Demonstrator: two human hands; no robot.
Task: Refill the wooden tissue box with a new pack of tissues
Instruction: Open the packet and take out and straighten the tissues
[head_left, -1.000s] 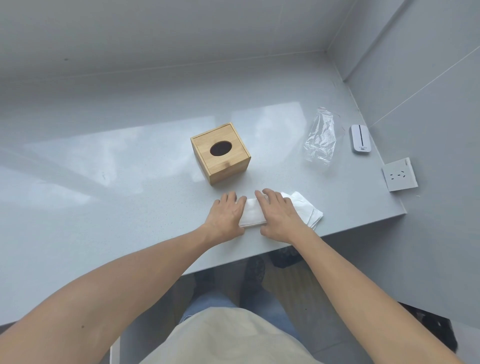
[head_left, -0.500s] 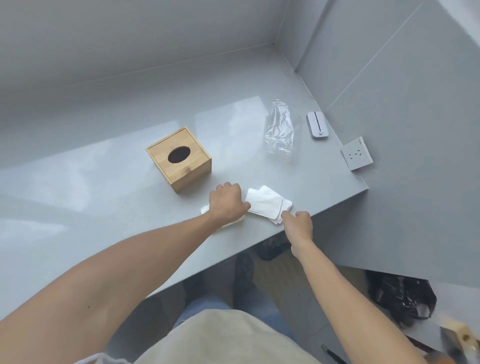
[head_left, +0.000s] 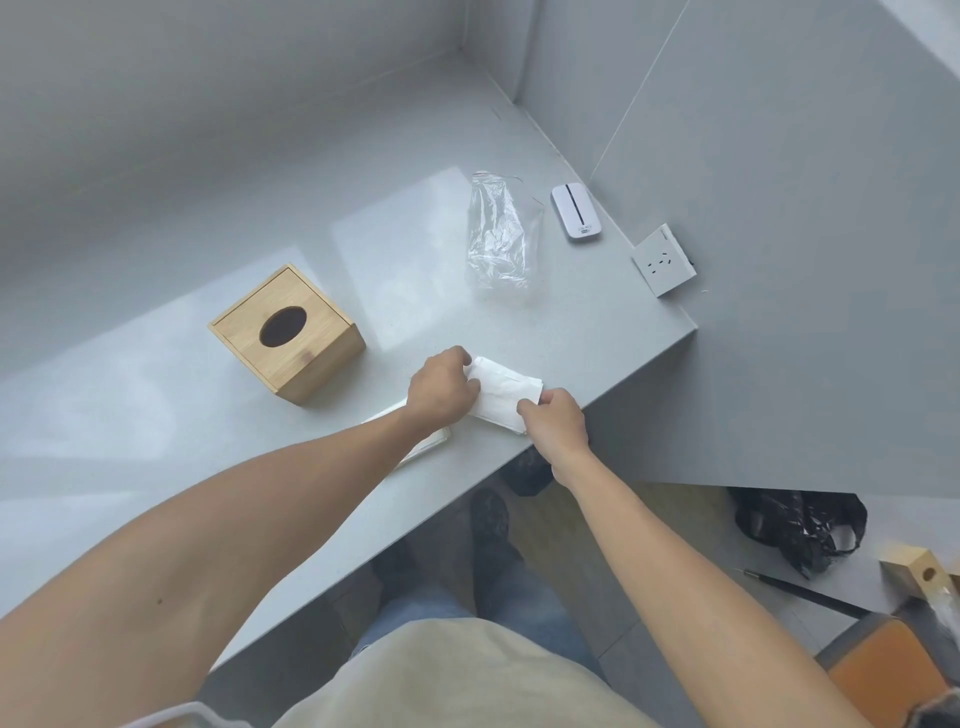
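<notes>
On the counter: grey top (head_left: 156, 426) set into a corner, its near-right edge running on a slant past both hands.
Box: wooden cube (head_left: 287, 333) with a dark oval slot in its lid, standing upright on the counter, left of the hands and apart from them; nothing shows through the slot.
Tissues: white folded stack (head_left: 503, 393) lying by the counter's edge, between the two hands and touched by both.
Second stack: another flat white stack (head_left: 427, 446) lies on the counter under the left forearm, mostly hidden, only its edge showing.
Left hand: left hand (head_left: 440, 388) has its fingers curled closed against the far-left end of the tissues; whether it pinches them or just presses on them I cannot tell.
Right hand: right hand (head_left: 555, 422) sits at the counter's edge, fingers bent and pinching the near-right corner of the tissues.
Wrapper: clear crumpled plastic (head_left: 497, 239) lying farther back on the counter, well apart from the tissues.
Device: small white oblong (head_left: 575, 212) with a dark line down its middle, just right of the wrapper.
Socket: white plate (head_left: 663, 260) on the right wall, just above the counter's corner.
Floor: black bag (head_left: 802, 525) lying below the wall, with a thin dark rod (head_left: 800, 592) near it.
</notes>
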